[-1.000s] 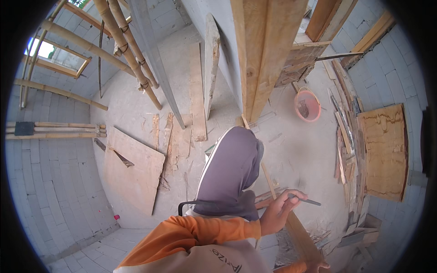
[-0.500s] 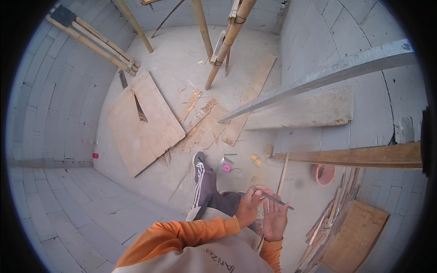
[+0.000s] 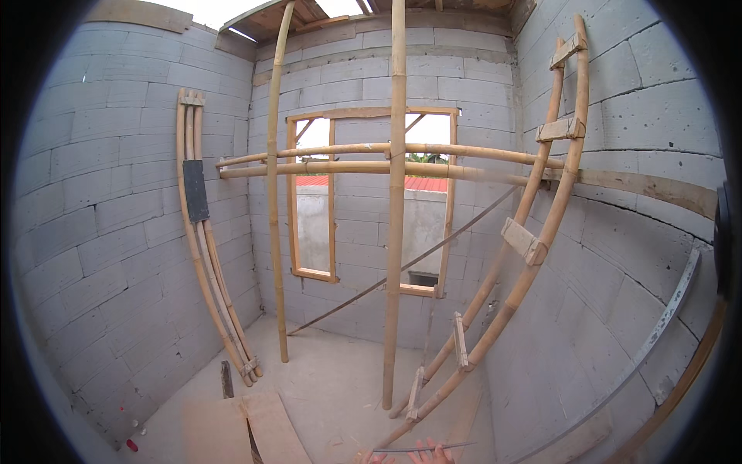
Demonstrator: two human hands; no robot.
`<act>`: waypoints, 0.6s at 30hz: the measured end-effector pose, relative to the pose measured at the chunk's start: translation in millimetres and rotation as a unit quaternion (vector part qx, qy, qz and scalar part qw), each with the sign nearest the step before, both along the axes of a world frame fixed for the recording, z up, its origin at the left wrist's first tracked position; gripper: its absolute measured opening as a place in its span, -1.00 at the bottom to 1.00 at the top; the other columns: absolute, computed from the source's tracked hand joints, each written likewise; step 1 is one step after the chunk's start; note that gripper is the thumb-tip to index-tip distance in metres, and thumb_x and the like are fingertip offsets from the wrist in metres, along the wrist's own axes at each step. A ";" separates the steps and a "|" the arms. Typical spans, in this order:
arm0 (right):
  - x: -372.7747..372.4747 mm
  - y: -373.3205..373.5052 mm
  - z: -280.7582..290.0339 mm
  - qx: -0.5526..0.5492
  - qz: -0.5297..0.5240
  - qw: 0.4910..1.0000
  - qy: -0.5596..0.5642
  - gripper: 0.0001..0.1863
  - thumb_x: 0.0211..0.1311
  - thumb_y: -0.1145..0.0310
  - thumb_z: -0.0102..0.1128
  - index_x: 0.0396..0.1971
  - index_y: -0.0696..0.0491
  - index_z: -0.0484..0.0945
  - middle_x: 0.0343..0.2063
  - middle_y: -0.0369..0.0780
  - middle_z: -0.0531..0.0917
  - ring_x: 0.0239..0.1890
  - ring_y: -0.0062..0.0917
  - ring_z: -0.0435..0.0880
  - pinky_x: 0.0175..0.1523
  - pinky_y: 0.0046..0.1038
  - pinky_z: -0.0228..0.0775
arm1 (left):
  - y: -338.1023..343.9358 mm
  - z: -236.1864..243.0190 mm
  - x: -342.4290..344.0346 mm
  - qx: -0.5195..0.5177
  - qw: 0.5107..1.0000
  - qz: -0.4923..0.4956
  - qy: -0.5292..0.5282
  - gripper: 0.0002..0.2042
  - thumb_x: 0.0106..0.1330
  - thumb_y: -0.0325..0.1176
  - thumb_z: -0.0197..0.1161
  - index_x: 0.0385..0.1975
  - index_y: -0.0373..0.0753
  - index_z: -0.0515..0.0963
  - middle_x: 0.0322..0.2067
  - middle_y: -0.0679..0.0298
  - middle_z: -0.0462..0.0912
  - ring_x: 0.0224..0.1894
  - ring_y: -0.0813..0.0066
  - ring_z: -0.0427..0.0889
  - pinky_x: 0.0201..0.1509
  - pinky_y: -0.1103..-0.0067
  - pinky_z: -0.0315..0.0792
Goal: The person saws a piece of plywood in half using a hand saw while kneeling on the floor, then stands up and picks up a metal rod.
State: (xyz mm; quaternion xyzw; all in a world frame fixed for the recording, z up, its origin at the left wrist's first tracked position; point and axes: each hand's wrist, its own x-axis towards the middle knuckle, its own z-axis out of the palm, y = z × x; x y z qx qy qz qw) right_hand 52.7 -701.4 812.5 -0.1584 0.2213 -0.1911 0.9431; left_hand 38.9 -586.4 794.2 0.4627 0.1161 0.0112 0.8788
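Only the fingers of both hands show at the bottom edge; the palms and arms are cut off. My left hand point(image 3: 374, 458) is closed at the left end of a thin dark strip point(image 3: 403, 449), whose exact kind I cannot make out. The strip lies nearly level across the fingers of my right hand point(image 3: 430, 455). Those fingers are stretched out and spread, not wrapped round it.
A bamboo ladder point(image 3: 506, 309) leans at the right, near a metal bar point(image 3: 657, 336). Bamboo posts point(image 3: 394, 232) stand ahead, with horizontal poles point(image 3: 340, 167) behind them. A wooden board point(image 3: 274, 433) lies on the floor. Wood-framed window openings point(image 3: 333, 216) pierce the block wall.
My view has tilted up from the floor to the far wall and windows. Both hands, with the strip, now sit at the bottom edge. The tape measure and floor scraps have left view.
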 end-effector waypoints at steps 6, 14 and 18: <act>177.9 3.4 140.4 -0.114 -0.008 0.974 -0.198 -0.65 0.64 0.30 -0.15 0.28 -0.01 0.12 0.25 -0.10 0.28 0.37 -0.03 0.33 0.46 0.41 0.02 | 82.3 -7.9 87.6 -0.019 0.998 -0.063 0.001 -0.46 0.64 -0.24 -0.02 0.51 -0.24 0.04 0.24 -0.03 0.54 0.23 0.16 0.59 0.27 0.36 0.55; 343.9 36.9 72.2 -0.080 -0.008 0.988 -0.132 -0.57 0.60 0.28 -0.10 0.33 0.01 0.10 0.28 -0.10 0.31 0.37 -0.02 0.35 0.48 0.37 -0.05 | 175.0 -39.2 103.7 -0.022 0.998 -0.014 0.064 -0.51 0.61 -0.23 0.03 0.38 -0.42 0.24 0.25 -0.03 0.52 0.18 0.12 0.63 0.27 0.30 0.53; 345.1 24.5 -143.6 -0.026 -0.028 0.998 0.045 -0.43 0.55 0.22 -0.07 0.44 0.01 0.06 0.32 -0.09 0.30 0.37 -0.02 0.34 0.48 0.34 -0.04 | 214.5 -51.4 94.3 0.023 0.998 0.032 0.051 -0.56 0.59 -0.26 0.04 0.32 -0.40 0.29 0.19 0.00 0.56 0.13 0.17 0.64 0.20 0.33 0.54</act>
